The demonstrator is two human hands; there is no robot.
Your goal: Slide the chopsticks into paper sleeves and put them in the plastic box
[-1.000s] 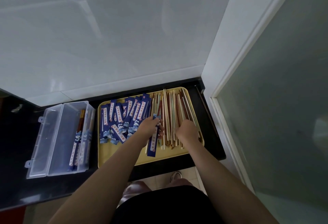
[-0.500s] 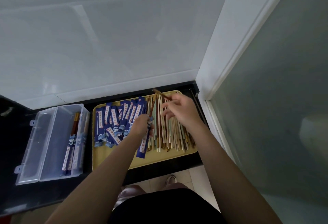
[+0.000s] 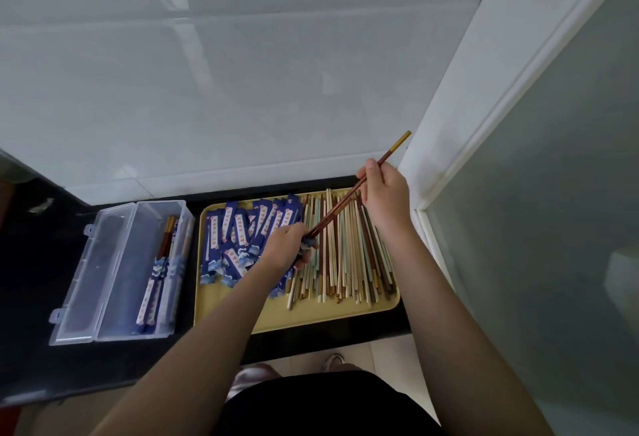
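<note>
Chopsticks (image 3: 340,205) pinched between right fingers (image 3: 367,182)

On the surface (image 3: 41,262), box (image 3: 114,273) left of tray (image 3: 311,314); in the tray, sleeves (image 3: 242,238) left, chopsticks (image 3: 349,262) right; wall (image 3: 242,72) behind.

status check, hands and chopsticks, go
Left hand grips a blue sleeve over the tray. Right hand pinches brown chopsticks, tips at sleeve mouth. Plastic box open, nothing blocking.
</note>
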